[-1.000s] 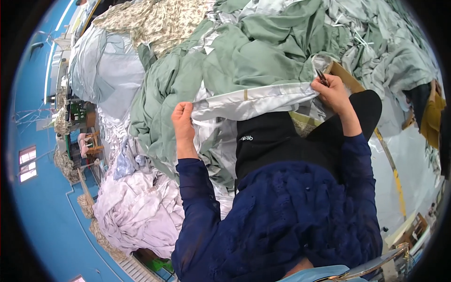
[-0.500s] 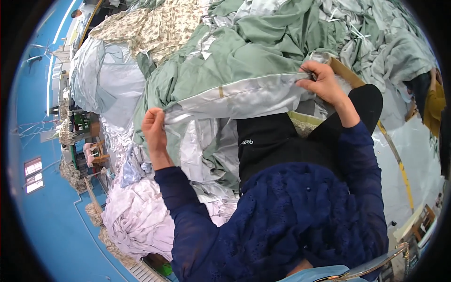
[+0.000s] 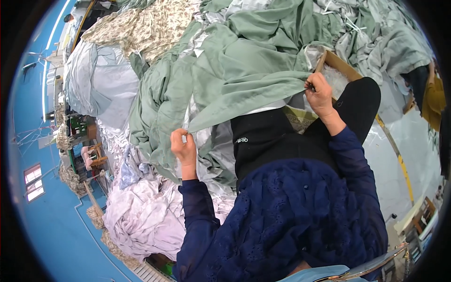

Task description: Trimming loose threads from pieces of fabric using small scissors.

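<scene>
A large sage-green fabric [image 3: 249, 61] with a pale underside lies heaped in front of me and over my lap. My left hand [image 3: 183, 149] pinches its edge or corner at the lower left. With bent fingers, my right hand [image 3: 321, 96] grips the same edge above my knee; a small dark thing shows at those fingertips, too small to name. Between the two hands the edge runs slanted, green side up, with a strip of white showing beneath it over my black trousers.
Floral fabric [image 3: 141, 30] and pale blue fabric [image 3: 103, 77] are piled at the far left, pale pink fabric [image 3: 145, 216] at the near left. A cardboard box [image 3: 343, 66] stands beyond my right knee. Someone in a mustard top [image 3: 433, 105] is at the right edge.
The fabric's edge has flipped from its white side to its green side. My left hand has moved right and nearer to me; my right hand has come slightly nearer too.
</scene>
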Available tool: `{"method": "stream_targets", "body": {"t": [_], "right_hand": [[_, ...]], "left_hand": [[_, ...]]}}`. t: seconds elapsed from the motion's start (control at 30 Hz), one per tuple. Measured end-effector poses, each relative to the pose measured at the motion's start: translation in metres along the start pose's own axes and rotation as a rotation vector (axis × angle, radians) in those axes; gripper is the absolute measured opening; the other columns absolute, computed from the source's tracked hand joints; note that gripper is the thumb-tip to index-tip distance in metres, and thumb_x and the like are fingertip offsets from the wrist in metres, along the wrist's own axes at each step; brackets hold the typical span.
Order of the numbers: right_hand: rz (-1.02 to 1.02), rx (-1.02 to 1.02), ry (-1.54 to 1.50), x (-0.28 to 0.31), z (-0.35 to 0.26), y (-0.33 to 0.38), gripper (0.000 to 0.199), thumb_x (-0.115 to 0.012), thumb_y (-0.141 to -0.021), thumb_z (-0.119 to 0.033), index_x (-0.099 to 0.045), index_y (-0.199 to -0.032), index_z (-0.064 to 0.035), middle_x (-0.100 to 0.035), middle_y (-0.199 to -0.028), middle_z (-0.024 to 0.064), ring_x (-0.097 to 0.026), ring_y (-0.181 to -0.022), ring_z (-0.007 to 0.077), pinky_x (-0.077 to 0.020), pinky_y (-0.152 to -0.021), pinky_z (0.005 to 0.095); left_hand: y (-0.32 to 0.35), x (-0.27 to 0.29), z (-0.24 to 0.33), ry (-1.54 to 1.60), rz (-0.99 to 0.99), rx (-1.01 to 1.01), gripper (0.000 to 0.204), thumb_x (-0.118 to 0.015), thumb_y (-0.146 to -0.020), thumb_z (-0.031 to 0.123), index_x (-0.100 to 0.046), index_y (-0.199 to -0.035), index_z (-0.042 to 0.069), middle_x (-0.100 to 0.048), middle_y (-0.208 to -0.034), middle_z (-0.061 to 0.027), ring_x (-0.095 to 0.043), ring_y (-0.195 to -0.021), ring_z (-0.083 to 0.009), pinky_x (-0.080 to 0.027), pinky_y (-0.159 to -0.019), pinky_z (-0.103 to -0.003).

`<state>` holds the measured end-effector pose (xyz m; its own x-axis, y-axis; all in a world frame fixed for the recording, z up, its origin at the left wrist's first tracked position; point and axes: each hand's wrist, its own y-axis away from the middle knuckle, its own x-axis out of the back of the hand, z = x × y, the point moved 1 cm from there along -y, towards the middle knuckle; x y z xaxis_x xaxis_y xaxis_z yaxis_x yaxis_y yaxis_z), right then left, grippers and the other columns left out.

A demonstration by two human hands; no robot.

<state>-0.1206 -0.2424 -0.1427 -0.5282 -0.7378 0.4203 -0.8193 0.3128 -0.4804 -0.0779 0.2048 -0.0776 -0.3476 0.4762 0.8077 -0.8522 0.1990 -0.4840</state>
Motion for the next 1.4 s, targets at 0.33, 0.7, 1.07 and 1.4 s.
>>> {"method": "stream_targets", "body": {"t": [0.33,0.7,1.07,1.4], "right_hand": [[0.018,0.043,0.001,0.002,-0.003,0.004,0.027,-0.058,-0.064,0.017,-0.051,-0.082,-0.0016,-0.052,-0.078,0.0113,-0.054,-0.065,0.0259,-0.0443,-0.058,0.0309],[0.065,0.043,-0.025,0.009,-0.017,-0.001,0.027,-0.061,-0.063,0.014,-0.053,-0.083,-0.0016,-0.051,-0.077,0.0139,-0.055,-0.068,0.0324,-0.0462,-0.060,0.0349],[-0.108,-0.138,-0.047,0.028,-0.043,0.009,0.024,-0.063,-0.068,0.009,-0.057,-0.088,-0.0029,-0.057,-0.085,0.0098,-0.057,-0.069,0.0229,-0.0459,-0.060,0.0286],[-0.317,-0.006,0.058,0.033,-0.064,0.012,0.038,-0.072,-0.080,-0.009,-0.066,-0.117,-0.0092,-0.061,-0.093,0.0102,-0.063,-0.074,0.0239,-0.0505,-0.062,0.0326]], "left_hand": [[0.007,-0.005,0.001,0.008,0.029,0.052,0.019,-0.062,-0.070,-0.009,-0.056,-0.084,0.003,-0.060,-0.083,-0.0117,-0.060,-0.081,-0.0318,-0.049,-0.074,-0.040],[-0.025,-0.058,0.205,1.614,-0.885,0.953,0.038,-0.056,-0.099,0.021,-0.052,-0.128,-0.003,-0.063,-0.118,-0.0154,-0.067,-0.090,-0.0203,-0.055,-0.071,-0.028],[-0.013,-0.133,0.227,1.673,-0.561,1.279,0.018,-0.066,-0.093,0.013,-0.061,-0.105,0.000,-0.065,-0.095,-0.0074,-0.066,-0.083,-0.0196,-0.055,-0.067,-0.028],[-0.012,-0.126,0.230,1.750,-0.555,1.128,0.014,-0.065,-0.093,0.009,-0.064,-0.103,0.000,-0.067,-0.094,-0.0065,-0.066,-0.082,-0.0178,-0.054,-0.068,-0.028]]}}
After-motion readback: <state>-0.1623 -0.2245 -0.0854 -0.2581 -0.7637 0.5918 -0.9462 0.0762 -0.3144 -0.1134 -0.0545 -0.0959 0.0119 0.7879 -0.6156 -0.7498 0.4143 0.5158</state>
